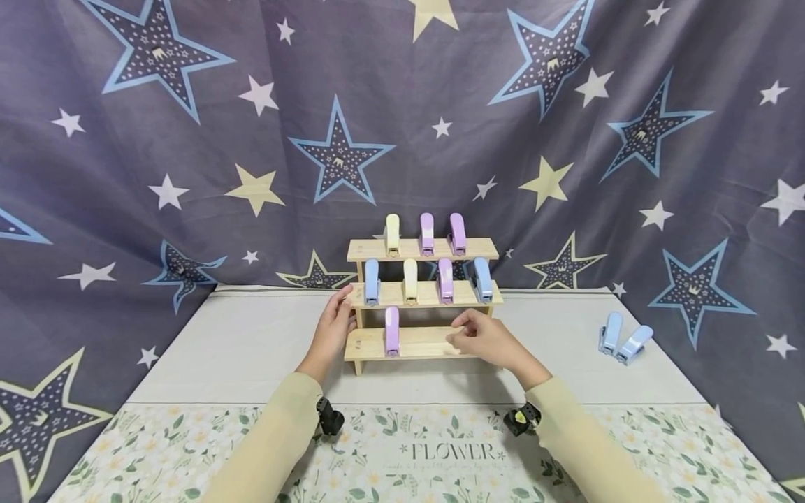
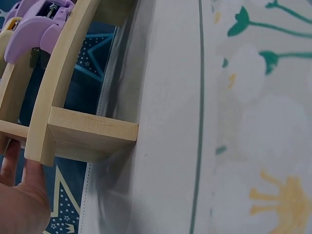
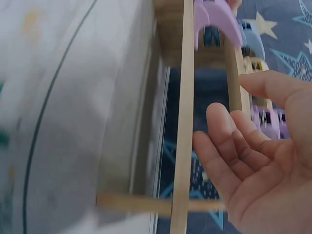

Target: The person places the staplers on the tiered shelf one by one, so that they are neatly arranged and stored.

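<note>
A three-tier wooden rack [image 1: 428, 342] holds small pastel staplers. Alone on its bottom shelf, left of the middle, stands a purple stapler [image 1: 392, 332]. The middle shelf carries a blue stapler [image 1: 372, 282], a yellow one [image 1: 410, 281], a purple one [image 1: 445, 281] and another blue one [image 1: 482, 279]. On top are one yellow stapler [image 1: 393, 235] and two purple ones. My left hand [image 1: 332, 328] touches the rack's left end by the middle shelf, fingers extended. Over the right part of the bottom shelf, my right hand [image 1: 487, 339] has loosely bent fingers [image 3: 222, 122] and holds nothing.
Two blue staplers [image 1: 619, 339] lie side by side on the white tabletop far to the right. A flower-printed mat [image 1: 440, 426] covers the front of the table. Behind the rack hangs a star-patterned curtain [image 1: 402, 168].
</note>
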Available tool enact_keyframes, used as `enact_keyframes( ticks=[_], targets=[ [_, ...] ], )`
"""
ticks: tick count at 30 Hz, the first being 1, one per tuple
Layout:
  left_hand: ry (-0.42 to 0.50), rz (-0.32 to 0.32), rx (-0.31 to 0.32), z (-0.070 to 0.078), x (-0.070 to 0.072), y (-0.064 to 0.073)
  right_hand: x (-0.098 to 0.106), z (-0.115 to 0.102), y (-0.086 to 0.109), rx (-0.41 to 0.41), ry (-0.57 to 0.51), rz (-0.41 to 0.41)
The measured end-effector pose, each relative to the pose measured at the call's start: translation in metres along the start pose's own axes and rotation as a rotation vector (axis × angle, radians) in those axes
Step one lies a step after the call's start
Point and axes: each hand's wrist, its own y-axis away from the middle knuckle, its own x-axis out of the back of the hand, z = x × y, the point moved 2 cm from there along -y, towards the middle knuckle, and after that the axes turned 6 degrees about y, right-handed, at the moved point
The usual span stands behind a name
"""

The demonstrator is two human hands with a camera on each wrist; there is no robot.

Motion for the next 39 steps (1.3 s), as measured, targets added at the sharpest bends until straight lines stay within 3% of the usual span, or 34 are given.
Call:
enact_keyframes(
  ticks=[12, 22, 34, 39],
  targets=[
    [0.01, -0.004, 0.007, -0.002, 0.0, -0.002, 0.052, 0.044, 0.022, -0.051, 0.076, 0.128],
    [0.011, -0.01, 0.026, -0.001, 0.0, -0.001, 0.107, 0.088, 0.055, -0.172, 0.165, 0.225],
    [0.018, -0.012, 0.019, -0.001, 0.0, 0.0, 0.155, 0.148, 0.101, -0.376, 0.314, 0.377],
    [0.013, -0.01, 0.021, -0.001, 0.0, 0.0, 0.163, 0.165, 0.113, -0.499, 0.241, 0.442]
  ],
)
